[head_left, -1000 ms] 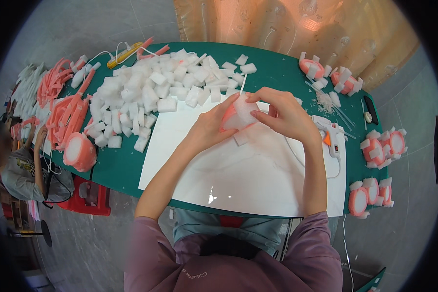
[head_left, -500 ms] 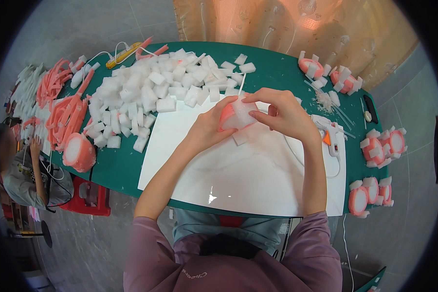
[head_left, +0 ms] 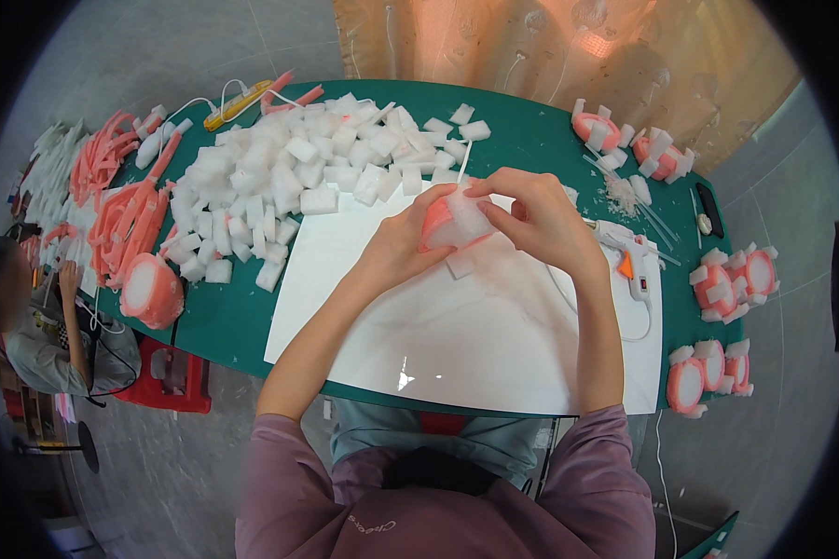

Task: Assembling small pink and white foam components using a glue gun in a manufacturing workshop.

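Above the white board (head_left: 410, 345) I hold a round pink foam piece (head_left: 435, 228) with a white foam block (head_left: 468, 216) against its side. My left hand (head_left: 399, 242) wraps around the pink foam from the left, thumb below and fingers above. The thumb and fingers of my right hand (head_left: 543, 216) are bent in at the right edge of the white block and press on it. Part of the pink piece is hidden behind the block and my fingers. A thin white stick rises just beyond my left fingertips.
Beyond my left arm lies a heap of white foam blocks (head_left: 280, 168). Pink foam strips (head_left: 132, 228) and a pink-and-white foam round (head_left: 152, 291) are farther left. On the right are a glue gun (head_left: 636, 265), glue sticks and finished-looking foam rounds (head_left: 687, 384). Another person (head_left: 42, 345) sits at far left.
My right fingers have shifted slightly on the white block, closing in at its edge. The held foam stays in nearly the same place. The other person's hand at far left moved a little.
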Tool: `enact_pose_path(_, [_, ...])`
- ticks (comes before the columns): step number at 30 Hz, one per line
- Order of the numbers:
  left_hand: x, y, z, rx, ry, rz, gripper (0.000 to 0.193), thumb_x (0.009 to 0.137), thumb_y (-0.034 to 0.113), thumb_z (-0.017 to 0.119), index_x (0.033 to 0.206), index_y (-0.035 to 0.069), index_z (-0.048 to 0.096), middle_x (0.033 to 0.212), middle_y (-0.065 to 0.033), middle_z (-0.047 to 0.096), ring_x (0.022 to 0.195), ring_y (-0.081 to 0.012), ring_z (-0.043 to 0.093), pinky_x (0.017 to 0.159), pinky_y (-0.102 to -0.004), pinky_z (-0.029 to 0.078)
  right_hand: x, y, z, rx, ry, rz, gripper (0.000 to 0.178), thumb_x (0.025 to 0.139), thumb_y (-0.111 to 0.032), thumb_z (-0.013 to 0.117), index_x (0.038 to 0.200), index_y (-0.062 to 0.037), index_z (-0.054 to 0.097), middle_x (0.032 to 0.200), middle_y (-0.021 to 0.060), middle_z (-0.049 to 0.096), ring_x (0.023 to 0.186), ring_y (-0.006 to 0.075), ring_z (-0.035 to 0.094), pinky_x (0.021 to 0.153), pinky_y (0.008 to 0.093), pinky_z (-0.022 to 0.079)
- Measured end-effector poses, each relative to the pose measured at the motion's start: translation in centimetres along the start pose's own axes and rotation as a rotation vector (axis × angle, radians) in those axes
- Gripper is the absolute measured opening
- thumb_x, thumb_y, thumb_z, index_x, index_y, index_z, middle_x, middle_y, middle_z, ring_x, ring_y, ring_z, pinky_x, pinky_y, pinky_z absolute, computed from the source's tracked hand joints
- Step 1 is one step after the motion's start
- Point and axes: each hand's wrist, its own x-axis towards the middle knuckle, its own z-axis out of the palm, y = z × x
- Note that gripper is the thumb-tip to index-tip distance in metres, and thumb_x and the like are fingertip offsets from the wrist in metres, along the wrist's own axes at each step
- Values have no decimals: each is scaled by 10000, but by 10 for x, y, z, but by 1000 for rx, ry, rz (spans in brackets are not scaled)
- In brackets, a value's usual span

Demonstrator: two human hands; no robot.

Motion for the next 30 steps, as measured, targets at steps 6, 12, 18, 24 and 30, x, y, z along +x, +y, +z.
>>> enact_pose_path(6, [0, 0, 1, 18, 21, 53, 778, 659, 120, 722, 1268, 140, 240, 1031, -174, 566, 862, -343, 592, 748, -370, 492, 0, 2, 5, -61, 36, -54, 167, 764, -3, 549, 911, -32, 623, 807, 62, 620, 458, 107, 475, 415, 215, 364])
enact_pose_path(12, [2, -2, 0, 13, 21, 29, 771, 659, 127, 724, 1259, 141, 241, 1007, -170, 574, 840, -344, 596, 734, -368, 496, 2, 2, 7, -119, 46, -79, 164, 760, -5, 550, 906, -37, 619, 733, 60, 564, 492, 140, 485, 457, 243, 372])
enact_pose_path(18, [4, -2, 1, 18, 24, 38, 772, 658, 124, 723, 1255, 143, 234, 984, -173, 576, 828, -344, 597, 727, -366, 496, 2, -7, 3, -150, 24, -12, 152, 720, -24, 543, 855, -39, 611, 786, 100, 582, 708, 277, 572, 609, 334, 449])
enact_pose_path(24, [-1, -5, 4, 15, 45, 68, 770, 657, 120, 718, 1257, 142, 235, 1026, -156, 568, 867, -343, 589, 743, -363, 491, 1, -8, 1, -132, 8, -12, 157, 724, -16, 535, 859, -25, 614, 783, 106, 585, 678, 279, 570, 600, 337, 445])
enact_pose_path(30, [-6, -1, 0, -30, 23, -3, 719, 661, 124, 703, 1248, 149, 289, 1065, -155, 557, 894, -350, 578, 755, -369, 485, -1, -17, 7, -162, 22, -24, 166, 728, -24, 536, 873, -16, 617, 778, 117, 588, 606, 271, 565, 574, 321, 442])
